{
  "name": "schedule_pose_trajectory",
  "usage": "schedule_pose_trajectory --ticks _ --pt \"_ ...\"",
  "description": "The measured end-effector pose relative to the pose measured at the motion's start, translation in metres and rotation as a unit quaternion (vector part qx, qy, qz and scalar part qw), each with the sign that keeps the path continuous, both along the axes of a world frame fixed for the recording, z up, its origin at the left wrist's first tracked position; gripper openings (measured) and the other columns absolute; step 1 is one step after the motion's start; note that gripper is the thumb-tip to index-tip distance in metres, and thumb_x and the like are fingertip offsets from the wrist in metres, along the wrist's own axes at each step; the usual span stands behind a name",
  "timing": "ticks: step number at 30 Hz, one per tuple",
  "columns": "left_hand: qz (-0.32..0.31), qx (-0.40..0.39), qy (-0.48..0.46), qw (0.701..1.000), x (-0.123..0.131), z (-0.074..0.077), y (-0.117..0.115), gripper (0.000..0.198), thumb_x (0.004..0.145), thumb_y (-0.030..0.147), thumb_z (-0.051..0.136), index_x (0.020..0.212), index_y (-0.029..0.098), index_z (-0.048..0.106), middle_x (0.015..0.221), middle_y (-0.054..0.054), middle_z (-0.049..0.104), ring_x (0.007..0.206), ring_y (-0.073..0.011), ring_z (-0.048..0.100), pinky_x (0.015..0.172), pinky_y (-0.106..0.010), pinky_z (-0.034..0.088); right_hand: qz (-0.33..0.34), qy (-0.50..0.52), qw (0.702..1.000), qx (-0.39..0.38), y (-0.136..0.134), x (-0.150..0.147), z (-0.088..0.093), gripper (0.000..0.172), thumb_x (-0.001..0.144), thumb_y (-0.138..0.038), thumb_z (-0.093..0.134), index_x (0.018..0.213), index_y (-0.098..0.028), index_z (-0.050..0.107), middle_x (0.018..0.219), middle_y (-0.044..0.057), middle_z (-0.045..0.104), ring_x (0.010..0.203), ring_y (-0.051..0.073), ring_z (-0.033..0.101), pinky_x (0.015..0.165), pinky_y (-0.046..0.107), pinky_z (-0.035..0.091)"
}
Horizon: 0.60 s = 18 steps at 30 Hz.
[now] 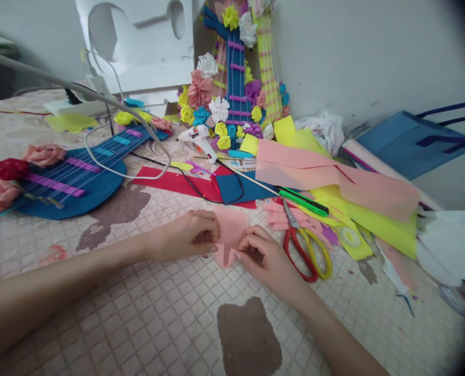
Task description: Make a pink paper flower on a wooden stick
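A small pink piece of fabric or crepe paper [232, 225] is held between my hands over the quilted table cover, its lower edge folded. My left hand [199, 232] pinches its left side, fingers curled. With thumb and fingertips, my right hand [264, 256] grips the lower right corner. Just right of that hand lie scissors [306, 250] with one red and one yellow handle. Behind them are pink strips [281, 215] and a green utility knife [303, 201]. Red [177, 185] and blue [242, 187] sheets lie beyond the pink piece.
A blue guitar-shaped craft [76, 183] with rosettes lies at left. Decorated guitars [238, 78] lean at the back. A white glue gun [199, 140] rests before them. A white cable [99, 96] arches across the left. Pink [334, 175] and yellow sheets [381, 222] pile up at right.
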<state>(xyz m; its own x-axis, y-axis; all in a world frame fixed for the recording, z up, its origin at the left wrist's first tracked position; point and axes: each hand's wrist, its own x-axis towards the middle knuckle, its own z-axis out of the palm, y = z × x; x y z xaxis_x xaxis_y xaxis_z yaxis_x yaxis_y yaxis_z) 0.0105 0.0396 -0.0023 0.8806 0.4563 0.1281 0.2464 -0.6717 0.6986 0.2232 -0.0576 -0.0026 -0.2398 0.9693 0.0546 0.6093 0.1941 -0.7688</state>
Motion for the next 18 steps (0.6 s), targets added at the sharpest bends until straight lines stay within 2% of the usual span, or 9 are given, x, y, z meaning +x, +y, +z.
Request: schedule_pose_trajectory --ticks 4,10,14,18 --pt "0.05 0.037 0.011 0.998 0.006 -0.003 -0.007 0.011 0.08 0.02 0.059 0.072 0.015 0.055 0.074 -0.001 0.054 0.065 -0.0112 0.048 0.059 -0.023 0.037 -0.037 -0.024 0.999 0.022 0.001 -0.01 -0.002 0.014 0.08 -0.008 0.056 0.072 -0.019 0.053 0.082 0.001 0.049 0.077 0.013 0.053 0.066 0.026 0.044" --pt "0.074 0.042 0.019 0.996 0.008 -0.003 -0.014 0.009 0.081 0.019 0.057 0.073 0.016 0.055 0.074 -0.001 0.055 0.069 -0.0127 0.05 0.062 -0.025 0.039 -0.063 -0.01 0.997 0.044 0.0 -0.014 -0.002 0.016 0.079 -0.005 0.056 0.072 -0.019 0.053 0.081 0.001 0.05 0.075 0.014 0.053 0.064 0.026 0.043" --pt "0.089 0.038 0.017 0.995 0.008 -0.004 -0.017 0.004 0.078 0.013 0.057 0.075 0.015 0.056 0.08 -0.003 0.057 0.076 -0.0148 0.053 0.069 -0.027 0.042 -0.038 0.016 0.998 0.046 -0.001 -0.01 -0.002 0.016 0.081 -0.005 0.054 0.078 -0.02 0.055 0.086 0.001 0.052 0.082 0.014 0.054 0.068 0.026 0.045" --pt "0.075 0.031 0.001 0.997 0.006 -0.003 -0.016 0.004 0.078 0.011 0.056 0.078 0.015 0.058 0.081 -0.003 0.058 0.077 -0.0151 0.054 0.071 -0.028 0.044 -0.007 0.0 1.0 0.004 -0.002 -0.004 0.001 0.011 0.083 -0.01 0.057 0.08 -0.021 0.056 0.089 0.002 0.052 0.085 0.015 0.054 0.072 0.028 0.047"
